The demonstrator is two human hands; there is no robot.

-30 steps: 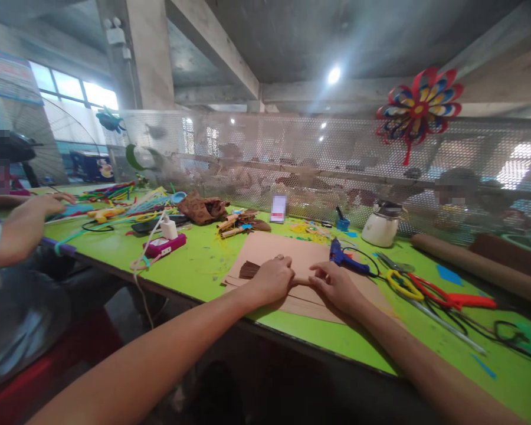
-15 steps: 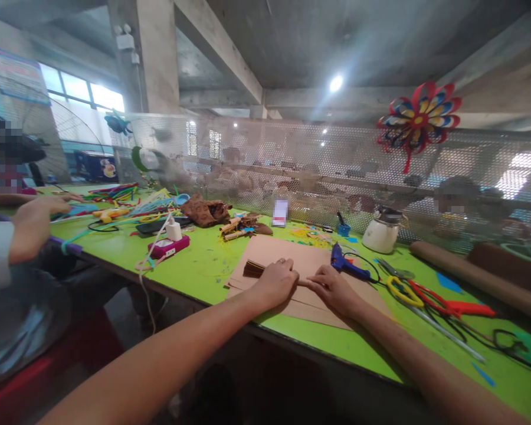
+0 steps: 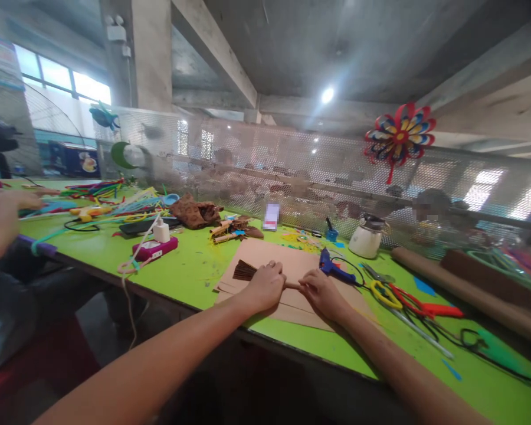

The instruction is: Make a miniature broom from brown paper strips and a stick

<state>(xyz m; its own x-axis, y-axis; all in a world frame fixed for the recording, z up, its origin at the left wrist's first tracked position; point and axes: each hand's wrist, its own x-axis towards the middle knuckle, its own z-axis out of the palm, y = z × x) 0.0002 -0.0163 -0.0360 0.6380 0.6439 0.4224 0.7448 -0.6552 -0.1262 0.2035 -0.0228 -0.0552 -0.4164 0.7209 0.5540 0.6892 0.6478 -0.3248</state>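
Observation:
A thin brown paper roll with a dark fringed end [image 3: 244,270] lies low over sheets of brown paper [image 3: 252,248] on the green table. My left hand [image 3: 269,284] is closed round its middle, a ring on one finger, and the fringe fans out to the left of it. With closed fingertips my right hand [image 3: 317,289] pinches the roll's narrow right end. The stretch of roll inside my left hand is hidden. Just beyond my right hand, a blue glue gun [image 3: 336,268] lies across the paper's edge.
Yellow-handled scissors [image 3: 384,294], a red-handled tool [image 3: 440,310] and cords lie to the right. A white jug [image 3: 365,239] stands behind. A magenta power strip [image 3: 154,249] and crumpled brown material [image 3: 194,211] are at left. A co-worker's hand [image 3: 2,218] reaches over the table's left end.
The whole view has shifted, so most things stand further left in it. Both hands keep their hold on the paper roll, with little visible movement over the paper.

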